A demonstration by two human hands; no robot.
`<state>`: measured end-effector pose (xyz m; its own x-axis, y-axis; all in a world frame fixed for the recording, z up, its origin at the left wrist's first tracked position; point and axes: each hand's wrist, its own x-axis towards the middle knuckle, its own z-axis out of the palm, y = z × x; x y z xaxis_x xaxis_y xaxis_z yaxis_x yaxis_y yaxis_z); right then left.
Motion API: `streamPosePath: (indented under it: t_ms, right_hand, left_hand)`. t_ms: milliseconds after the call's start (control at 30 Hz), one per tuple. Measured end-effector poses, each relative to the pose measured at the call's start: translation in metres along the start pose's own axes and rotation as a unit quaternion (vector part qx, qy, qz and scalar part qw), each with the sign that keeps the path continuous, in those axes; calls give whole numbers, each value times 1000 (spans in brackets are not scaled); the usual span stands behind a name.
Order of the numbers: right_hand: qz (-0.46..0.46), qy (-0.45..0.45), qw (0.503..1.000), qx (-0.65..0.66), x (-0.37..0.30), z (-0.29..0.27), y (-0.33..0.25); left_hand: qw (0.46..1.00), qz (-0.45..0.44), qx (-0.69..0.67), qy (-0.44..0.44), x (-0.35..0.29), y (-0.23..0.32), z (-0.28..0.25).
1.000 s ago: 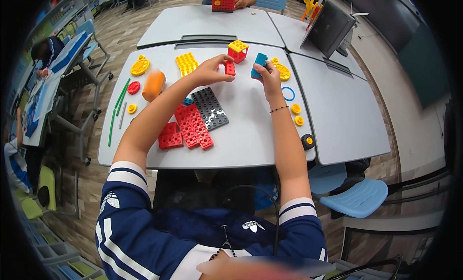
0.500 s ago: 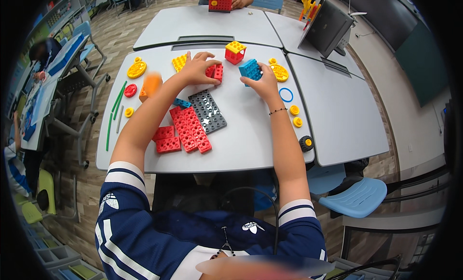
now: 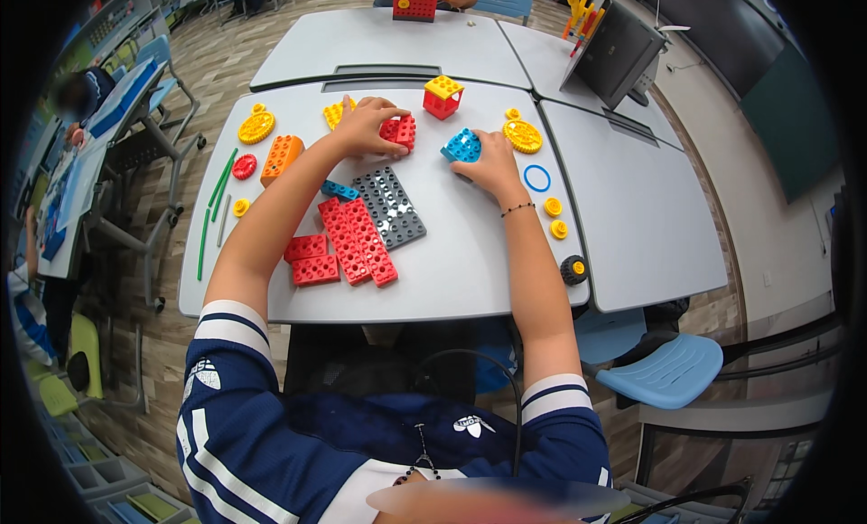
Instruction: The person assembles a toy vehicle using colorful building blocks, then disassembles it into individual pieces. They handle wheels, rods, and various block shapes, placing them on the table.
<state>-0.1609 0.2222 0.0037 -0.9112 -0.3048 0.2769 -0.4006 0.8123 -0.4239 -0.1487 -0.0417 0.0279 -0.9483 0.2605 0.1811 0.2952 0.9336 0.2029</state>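
Toward the far middle of the table, my left hand [image 3: 368, 126] is closed round the red bricks [image 3: 404, 131], thumb and fingers on opposite sides. My right hand [image 3: 492, 165] grips a blue studded brick [image 3: 461, 145] low at the tabletop; whether it touches the surface I cannot tell. Between and beyond the hands stands a red open-frame block with a yellow top [image 3: 442, 98]. A yellow studded piece [image 3: 335, 116] is partly hidden behind my left hand. Nearer me lie a grey studded plate [image 3: 390, 208], long red beams [image 3: 358, 244] and a small blue brick [image 3: 340, 191].
At left are yellow gears [image 3: 256, 125], a red gear [image 3: 245, 166], an orange block [image 3: 282, 158] and green rods [image 3: 217, 185]. The right edge holds another yellow gear [image 3: 523, 136], a blue ring [image 3: 537, 178] and a black wheel [image 3: 573, 270]. Across sits a person with a red-yellow build [image 3: 414, 5].
My right hand has lowered the blue brick and brought it slightly nearer me, tilting it. My left hand has shifted slightly on the red bricks. The person opposite has moved their build.
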Motion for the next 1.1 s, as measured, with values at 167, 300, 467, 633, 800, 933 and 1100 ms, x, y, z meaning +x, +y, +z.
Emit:
streamPosePath:
  t_ms: [167, 300, 467, 633, 800, 933, 1100]
  right_hand:
    - [7, -8, 1000, -8, 0, 0, -1]
    - [11, -20, 999, -29, 0, 0, -2]
    - [13, -23, 999, -27, 0, 0, -1]
    - [20, -30, 999, -23, -1, 0, -1]
    - [24, -37, 999, -22, 0, 0, -1]
    - [17, -31, 999, -18, 0, 0, -1]
    - [15, -20, 1000, -13, 0, 2, 1]
  left_hand:
    - [1000, -11, 2, -18, 1, 1, 0]
    - [1000, -6, -21, -17, 3, 4, 6]
    - [1000, -5, 19, -10, 6, 12, 9]
    - [1000, -13, -9, -22, 4, 11, 3]
    - [995, 15, -97, -30, 8, 9, 1]
    - [994, 11, -96, -42, 15, 16, 3]
    - [997, -9, 6, -74, 16, 18, 1]
